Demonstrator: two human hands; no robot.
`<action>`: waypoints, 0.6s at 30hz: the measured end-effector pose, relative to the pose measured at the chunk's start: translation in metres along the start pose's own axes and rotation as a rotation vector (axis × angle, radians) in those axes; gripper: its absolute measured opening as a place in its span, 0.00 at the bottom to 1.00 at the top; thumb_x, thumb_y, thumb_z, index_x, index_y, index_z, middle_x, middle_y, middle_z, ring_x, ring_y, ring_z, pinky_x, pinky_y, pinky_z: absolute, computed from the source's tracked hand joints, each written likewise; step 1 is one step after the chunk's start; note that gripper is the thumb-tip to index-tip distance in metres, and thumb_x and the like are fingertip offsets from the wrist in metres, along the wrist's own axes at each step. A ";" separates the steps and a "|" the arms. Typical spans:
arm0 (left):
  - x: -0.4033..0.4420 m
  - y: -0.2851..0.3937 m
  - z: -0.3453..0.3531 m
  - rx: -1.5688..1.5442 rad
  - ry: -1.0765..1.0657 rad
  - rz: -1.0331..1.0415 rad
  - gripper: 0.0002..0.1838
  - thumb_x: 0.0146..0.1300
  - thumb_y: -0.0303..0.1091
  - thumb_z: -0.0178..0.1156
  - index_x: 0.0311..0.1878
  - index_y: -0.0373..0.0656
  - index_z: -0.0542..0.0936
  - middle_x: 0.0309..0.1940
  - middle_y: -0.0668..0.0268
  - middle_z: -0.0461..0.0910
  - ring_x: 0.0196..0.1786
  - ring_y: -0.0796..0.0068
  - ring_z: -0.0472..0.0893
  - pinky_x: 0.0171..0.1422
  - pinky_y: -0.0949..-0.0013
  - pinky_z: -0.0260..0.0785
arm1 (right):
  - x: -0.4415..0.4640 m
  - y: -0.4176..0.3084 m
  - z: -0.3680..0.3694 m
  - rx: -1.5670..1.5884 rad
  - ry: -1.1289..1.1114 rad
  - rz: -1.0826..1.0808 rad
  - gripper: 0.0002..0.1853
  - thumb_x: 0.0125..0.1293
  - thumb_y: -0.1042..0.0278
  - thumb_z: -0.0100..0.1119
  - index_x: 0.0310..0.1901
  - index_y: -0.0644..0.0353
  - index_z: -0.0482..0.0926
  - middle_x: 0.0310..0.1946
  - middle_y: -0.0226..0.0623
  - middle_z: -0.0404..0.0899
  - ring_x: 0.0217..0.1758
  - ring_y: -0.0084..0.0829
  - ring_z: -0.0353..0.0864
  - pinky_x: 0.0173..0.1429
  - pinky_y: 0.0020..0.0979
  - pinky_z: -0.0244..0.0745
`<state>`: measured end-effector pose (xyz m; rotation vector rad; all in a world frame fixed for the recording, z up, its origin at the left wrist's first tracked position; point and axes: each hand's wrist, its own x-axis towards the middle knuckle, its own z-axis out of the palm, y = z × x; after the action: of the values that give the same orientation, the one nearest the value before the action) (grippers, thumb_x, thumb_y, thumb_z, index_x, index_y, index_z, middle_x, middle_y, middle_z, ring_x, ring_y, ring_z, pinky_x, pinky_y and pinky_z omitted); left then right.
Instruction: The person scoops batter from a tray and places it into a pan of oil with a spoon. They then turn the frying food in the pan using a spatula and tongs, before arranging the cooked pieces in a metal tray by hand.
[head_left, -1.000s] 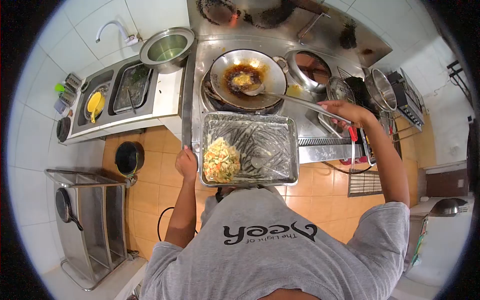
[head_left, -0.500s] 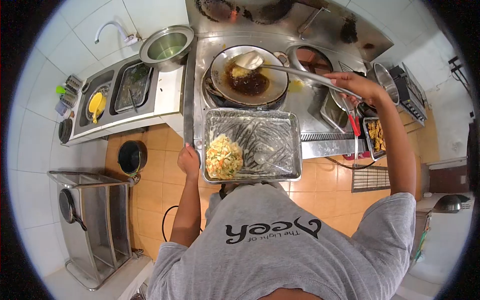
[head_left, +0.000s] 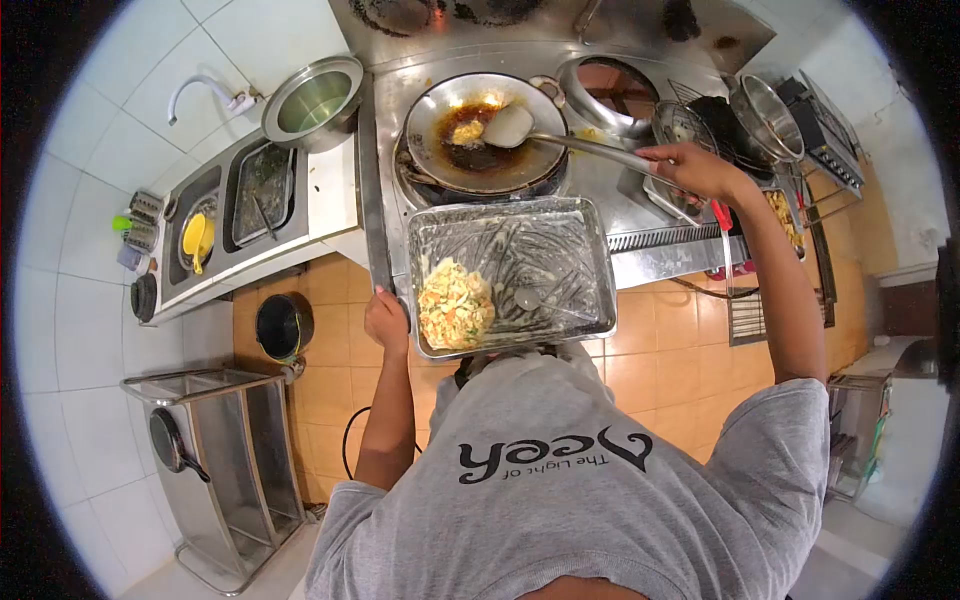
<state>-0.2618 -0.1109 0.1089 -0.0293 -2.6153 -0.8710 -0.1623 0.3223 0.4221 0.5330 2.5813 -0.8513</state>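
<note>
My right hand [head_left: 695, 172] is closed around the long handle of a metal wok spatula [head_left: 508, 127]. The spatula's head, coated with pale residue, is over the wok [head_left: 425, 150] of dark brown oil. Beside it a small yellow lump of batter [head_left: 467, 132] lies in the oil. My left hand [head_left: 385, 320] is closed at the front end of the stove counter's metal edge [head_left: 383, 270], close to the left side of a metal tray [head_left: 560, 345]. In the tray's left part sits a mound of chopped vegetable batter [head_left: 455, 305]; pale smears cover the rest.
Left of the stove stand a large pot [head_left: 318, 105] of liquid and a sink [head_left: 205, 180] holding a yellow scoop [head_left: 198, 240]. Several metal bowls and strainers [head_left: 765, 118] crowd the right, near red-handled tongs [head_left: 722, 215]. A black bucket [head_left: 283, 325] is on the floor.
The spatula head has moved down and slightly right, and the batter on it has come off into the oil. The whole view has shifted a little. My left hand stays at the counter's edge.
</note>
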 end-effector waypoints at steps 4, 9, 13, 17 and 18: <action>0.000 0.007 -0.007 -0.029 -0.019 -0.006 0.24 0.66 0.40 0.42 0.19 0.40 0.77 0.19 0.54 0.76 0.24 0.51 0.75 0.29 0.53 0.64 | -0.022 -0.001 0.001 -0.036 0.051 0.030 0.20 0.63 0.63 0.49 0.57 0.50 0.72 0.17 0.31 0.72 0.14 0.21 0.68 0.20 0.27 0.67; 0.000 0.008 -0.007 -0.009 -0.010 -0.013 0.24 0.67 0.41 0.41 0.19 0.38 0.77 0.19 0.53 0.77 0.24 0.51 0.75 0.29 0.53 0.64 | -0.018 0.005 0.023 -0.067 0.167 -0.072 0.19 0.63 0.63 0.49 0.57 0.49 0.71 0.17 0.33 0.72 0.13 0.23 0.67 0.24 0.29 0.68; -0.001 0.009 -0.011 -0.032 -0.033 -0.005 0.24 0.67 0.41 0.41 0.20 0.38 0.77 0.19 0.53 0.76 0.24 0.51 0.76 0.29 0.53 0.64 | -0.017 0.002 0.045 -0.003 0.170 -0.003 0.19 0.64 0.65 0.49 0.57 0.46 0.72 0.16 0.31 0.69 0.14 0.19 0.65 0.22 0.26 0.64; -0.002 0.007 -0.008 -0.013 -0.008 -0.004 0.23 0.67 0.40 0.41 0.20 0.39 0.77 0.19 0.53 0.76 0.25 0.50 0.75 0.29 0.53 0.64 | -0.037 -0.001 0.052 -0.096 0.225 -0.038 0.19 0.62 0.61 0.51 0.56 0.50 0.72 0.34 0.42 0.76 0.29 0.35 0.76 0.37 0.33 0.71; -0.001 0.008 -0.007 -0.002 -0.004 -0.006 0.23 0.66 0.39 0.41 0.19 0.39 0.77 0.19 0.54 0.76 0.25 0.50 0.75 0.29 0.52 0.64 | -0.041 0.000 0.056 -0.108 0.266 -0.049 0.20 0.62 0.61 0.51 0.56 0.51 0.72 0.39 0.44 0.77 0.34 0.40 0.78 0.42 0.35 0.72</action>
<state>-0.2576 -0.1086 0.1179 -0.0242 -2.6195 -0.8767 -0.1140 0.2778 0.3988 0.5884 2.8724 -0.6912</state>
